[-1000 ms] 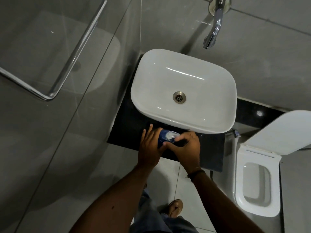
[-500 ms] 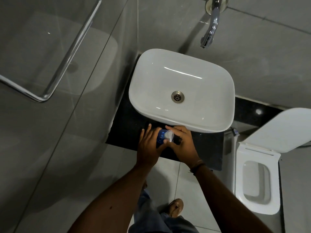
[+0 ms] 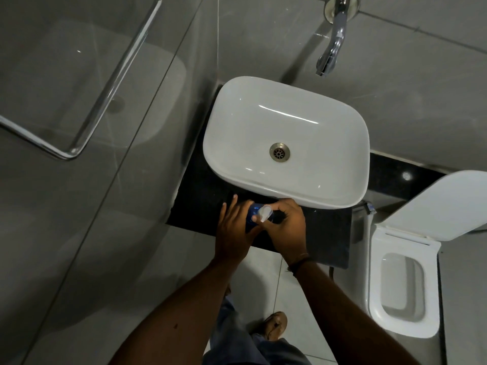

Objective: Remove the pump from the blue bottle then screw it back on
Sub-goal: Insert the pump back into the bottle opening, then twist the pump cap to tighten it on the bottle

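The blue bottle (image 3: 253, 212) stands on the black counter (image 3: 326, 233) just in front of the white basin, mostly hidden by my hands. My left hand (image 3: 233, 230) wraps around its left side. A white pump (image 3: 264, 212) sits on top of the bottle, seen from above. My right hand (image 3: 286, 225) grips the pump with thumb and fingers from the right. Whether the pump is threaded onto the neck cannot be seen.
A white basin (image 3: 287, 114) with a metal drain sits behind the bottle, under a chrome wall tap (image 3: 333, 46). A toilet (image 3: 405, 285) with its lid raised stands to the right. A glass panel with a chrome rail (image 3: 79, 143) is on the left.
My right hand has turned around the pump; the pump's white top has swung and now looks smaller. My left hand has stayed on the bottle. The view shifted slightly.
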### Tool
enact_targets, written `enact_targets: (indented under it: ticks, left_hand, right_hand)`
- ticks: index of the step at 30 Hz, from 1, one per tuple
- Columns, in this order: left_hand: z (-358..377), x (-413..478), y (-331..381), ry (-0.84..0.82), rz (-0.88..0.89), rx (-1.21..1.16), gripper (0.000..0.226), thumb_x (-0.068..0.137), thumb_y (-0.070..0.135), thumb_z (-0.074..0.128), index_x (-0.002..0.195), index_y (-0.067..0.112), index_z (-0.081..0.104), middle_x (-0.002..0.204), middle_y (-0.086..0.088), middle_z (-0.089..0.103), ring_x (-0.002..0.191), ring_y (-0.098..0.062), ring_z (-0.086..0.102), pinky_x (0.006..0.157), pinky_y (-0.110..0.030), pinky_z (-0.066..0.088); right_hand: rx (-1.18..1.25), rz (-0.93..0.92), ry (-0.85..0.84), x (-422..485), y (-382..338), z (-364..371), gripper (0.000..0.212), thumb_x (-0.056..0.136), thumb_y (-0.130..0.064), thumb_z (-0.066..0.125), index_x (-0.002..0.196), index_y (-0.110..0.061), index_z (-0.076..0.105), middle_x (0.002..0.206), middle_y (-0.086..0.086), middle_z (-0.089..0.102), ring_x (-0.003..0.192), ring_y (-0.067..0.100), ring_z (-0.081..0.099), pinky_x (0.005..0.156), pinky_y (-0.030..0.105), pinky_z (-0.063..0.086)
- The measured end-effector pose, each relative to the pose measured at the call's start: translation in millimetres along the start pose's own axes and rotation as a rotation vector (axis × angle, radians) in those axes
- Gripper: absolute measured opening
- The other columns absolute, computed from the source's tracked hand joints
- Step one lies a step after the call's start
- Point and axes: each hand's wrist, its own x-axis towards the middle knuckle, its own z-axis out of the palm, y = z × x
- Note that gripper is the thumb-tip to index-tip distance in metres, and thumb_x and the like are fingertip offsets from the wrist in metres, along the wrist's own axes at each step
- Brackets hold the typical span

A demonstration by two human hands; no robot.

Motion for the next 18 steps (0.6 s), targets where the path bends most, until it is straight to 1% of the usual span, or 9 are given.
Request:
enact_targets:
  ticks: [3,7,9,10,12,13,15,17,18]
  left_hand:
    - [0,0,1,-0.014,-0.014,0.013,0.084,0.091,0.070,0.033,0.136,0.003,0.058,0.141,-0.014,0.062,0.148,-0.033,0.037,0.124,-0.055,0.023]
    - [0,0,2,-0.023,-0.021,0.020,0.080,0.093,0.067,0.033,0.135,0.003,0.059,0.140,-0.014,0.063,0.148,-0.034,0.038,0.123,-0.056,0.025]
    - [0,0,1,-0.029,-0.024,0.031,0.079,0.092,0.065,0.035,0.134,0.003,0.060,0.140,-0.014,0.063,0.148,-0.033,0.037,0.123,-0.056,0.024]
    - [0,0,1,-0.029,-0.026,0.036,0.078,0.093,0.064,0.035,0.135,0.003,0.060,0.140,-0.014,0.063,0.148,-0.033,0.037,0.124,-0.055,0.024]
    - [0,0,1,-0.028,-0.039,0.039,0.080,0.097,0.066,0.026,0.134,0.004,0.060,0.141,-0.014,0.063,0.148,-0.032,0.037,0.125,-0.053,0.022]
    - [0,1,1,-0.029,-0.053,0.032,0.083,0.098,0.067,0.020,0.134,0.005,0.060,0.140,-0.013,0.063,0.148,-0.032,0.037,0.125,-0.052,0.022]
    - [0,1,2,-0.028,-0.069,0.018,0.086,0.097,0.070,0.016,0.133,0.006,0.061,0.140,-0.012,0.063,0.148,-0.032,0.038,0.124,-0.053,0.022]
    - [2,2,1,-0.038,-0.065,0.022,0.085,0.096,0.070,0.022,0.135,0.005,0.060,0.141,-0.012,0.063,0.149,-0.032,0.037,0.124,-0.054,0.022]
    - [2,2,0,-0.052,-0.063,0.032,0.083,0.094,0.070,0.026,0.136,0.005,0.059,0.142,-0.012,0.062,0.149,-0.031,0.035,0.125,-0.054,0.021]
  right_hand:
    - [0.008,0.008,0.113,-6,-7,7,0.036,0.070,-0.031,0.095,0.073,-0.042,0.062,0.090,-0.001,0.067,0.092,0.030,0.065,0.083,0.053,0.057]
    - [-0.022,0.014,0.193,-10,-10,16,0.040,0.069,-0.029,0.097,0.075,-0.040,0.059,0.087,0.001,0.067,0.087,0.028,0.065,0.081,0.053,0.056]
    - [0.011,0.036,0.146,-11,-7,14,0.038,0.068,-0.024,0.098,0.085,-0.035,0.066,0.095,0.000,0.069,0.092,0.025,0.068,0.087,0.051,0.059]
    - [0.017,0.043,0.094,-11,-5,10,0.042,0.067,-0.024,0.099,0.097,-0.030,0.070,0.103,0.000,0.070,0.100,0.022,0.069,0.094,0.047,0.060]
    - [-0.007,0.038,-0.006,-10,-2,-1,0.066,0.065,-0.033,0.099,0.123,-0.023,0.071,0.121,-0.001,0.071,0.114,0.016,0.068,0.104,0.035,0.057]
    - [-0.016,0.043,-0.028,-9,-2,-5,0.070,0.064,-0.039,0.098,0.126,-0.026,0.070,0.122,-0.003,0.072,0.116,0.016,0.069,0.104,0.033,0.057]
    - [-0.014,0.085,-0.023,-10,-8,-9,0.053,0.063,-0.043,0.097,0.110,-0.038,0.074,0.112,-0.007,0.076,0.108,0.016,0.073,0.098,0.038,0.062]
    - [0.013,0.157,0.007,-12,-14,-4,0.038,0.063,-0.042,0.098,0.094,-0.034,0.078,0.098,-0.009,0.081,0.096,0.012,0.077,0.089,0.041,0.065]
    - [0.023,0.187,0.028,-13,-17,0,0.038,0.062,-0.043,0.099,0.092,-0.030,0.079,0.092,-0.009,0.081,0.090,0.008,0.078,0.085,0.039,0.066]
